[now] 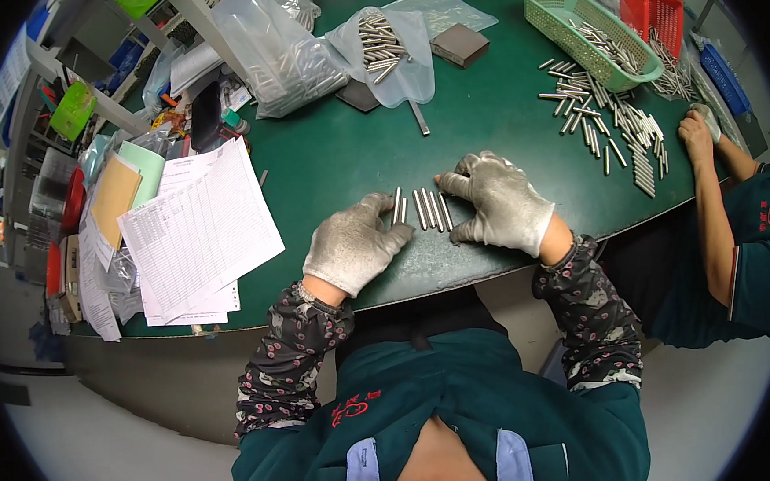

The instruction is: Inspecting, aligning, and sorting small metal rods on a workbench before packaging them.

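Observation:
Both my hands wear pale grey, soiled gloves and rest on the green tabletop. My left hand [354, 243] has its thumb and fingers apart beside a pair of short metal pins [404, 210], close against them. A row of several similar pins [431, 210] lies side by side just to the right. At that row's right end is my right hand [497, 203], thumb and forefinger spread near the pins' near and far ends. Whether the fingertips press on any pin, I cannot tell.
Loose pins [616, 140] lie at the right, by a green basket [548, 26] and a red basket [663, 15]. A bag of pins [417, 75] and a dark block [459, 45] stand at the back. Papers [205, 229] cover the left. A co-worker's hand [696, 136] rests at the right edge.

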Demonstrator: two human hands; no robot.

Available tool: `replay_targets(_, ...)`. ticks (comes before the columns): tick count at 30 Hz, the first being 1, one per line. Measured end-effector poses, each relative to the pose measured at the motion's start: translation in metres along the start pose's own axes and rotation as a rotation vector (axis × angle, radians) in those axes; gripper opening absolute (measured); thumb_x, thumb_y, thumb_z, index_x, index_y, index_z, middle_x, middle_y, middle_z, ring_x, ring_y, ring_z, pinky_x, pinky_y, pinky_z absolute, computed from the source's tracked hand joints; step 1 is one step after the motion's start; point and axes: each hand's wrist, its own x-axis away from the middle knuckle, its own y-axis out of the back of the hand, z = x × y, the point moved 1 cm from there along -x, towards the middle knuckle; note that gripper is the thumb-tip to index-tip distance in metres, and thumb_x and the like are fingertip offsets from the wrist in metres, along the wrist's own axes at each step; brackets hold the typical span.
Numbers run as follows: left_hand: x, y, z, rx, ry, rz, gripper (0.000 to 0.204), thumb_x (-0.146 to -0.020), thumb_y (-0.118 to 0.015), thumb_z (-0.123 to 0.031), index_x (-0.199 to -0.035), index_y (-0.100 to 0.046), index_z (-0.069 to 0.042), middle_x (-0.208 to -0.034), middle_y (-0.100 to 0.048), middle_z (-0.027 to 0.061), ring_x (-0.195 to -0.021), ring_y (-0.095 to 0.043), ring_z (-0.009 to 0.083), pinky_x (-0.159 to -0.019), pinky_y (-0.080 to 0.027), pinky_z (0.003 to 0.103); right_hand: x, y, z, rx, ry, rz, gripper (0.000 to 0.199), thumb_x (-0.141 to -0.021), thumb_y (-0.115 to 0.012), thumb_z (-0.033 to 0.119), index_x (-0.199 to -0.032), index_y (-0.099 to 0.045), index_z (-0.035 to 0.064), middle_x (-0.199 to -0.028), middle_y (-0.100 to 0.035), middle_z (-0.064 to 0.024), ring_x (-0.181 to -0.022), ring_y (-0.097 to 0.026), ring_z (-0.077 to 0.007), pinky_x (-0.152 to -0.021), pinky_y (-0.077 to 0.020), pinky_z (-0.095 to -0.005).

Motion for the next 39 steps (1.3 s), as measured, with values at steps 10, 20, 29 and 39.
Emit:
replay_targets(10, -0.016, -0.012, 0.002, -0.104, -0.344, 0.073, 0.058, -0.065, -0.077, -0.031, -0.115, -0.060, -0.007, -0.108, -0.055, 0.0120, -0.103, -0.057, 0.0283, -0.084, -0.050, 0.038, -0.005, -0.007, 0.004, -0.062, -0.010, -0.065, 0.056, -0.059, -0.079, 0.035, -0.107, -0.067, 0.0098, -0.091, -0.060, -0.0114, -0.091, -0.056, -0.0305, -0.080, -0.0452, -0.0406)
replay_targets(20, 0.003, -0.009, 0.013, -0.101, -0.499, -0.139, 0.083, -0.059, -0.081, -0.034, -0.131, -0.047, -0.009, -0.133, -0.040, 0.0180, -0.124, -0.037, 0.0377, -0.104, -0.031, 0.047, 0.008, -0.015, -0.018, -0.430, 0.075, -0.251, 0.045, -0.073, -0.065, 0.018, -0.114, -0.059, 0.0003, -0.098, -0.060, -0.0131, -0.095, -0.054, -0.0282, -0.088, -0.0419, -0.0365)
replay_targets(29, -0.021, -0.023, 0.001, -0.332, -0.896, 0.168, 0.081, -0.076, -0.057, -0.055, -0.132, -0.040, 0.001, -0.136, -0.039, 0.0211, -0.131, -0.034, 0.0334, -0.109, -0.024, 0.047, 0.016, -0.012, -0.022, -0.582, -0.126, -0.380, 0.028, -0.081, -0.061, 0.019, -0.101, -0.064, 0.0005, -0.084, -0.061, -0.0127, -0.080, -0.057, -0.0277, -0.079, -0.0457, -0.0343)
replay_targets(39, -0.031, -0.030, -0.023, -0.338, -0.980, 0.281, 0.091, -0.074, -0.056, -0.061, -0.132, -0.036, 0.007, -0.138, -0.037, 0.0233, -0.132, -0.031, 0.0365, -0.110, -0.022, 0.048, 0.027, -0.013, -0.022, -0.725, -0.248, -0.350, 0.031, -0.085, -0.060, 0.023, -0.106, -0.063, -0.0005, -0.094, -0.060, -0.0095, -0.087, -0.057, -0.0187, -0.080, -0.0456, -0.0291)
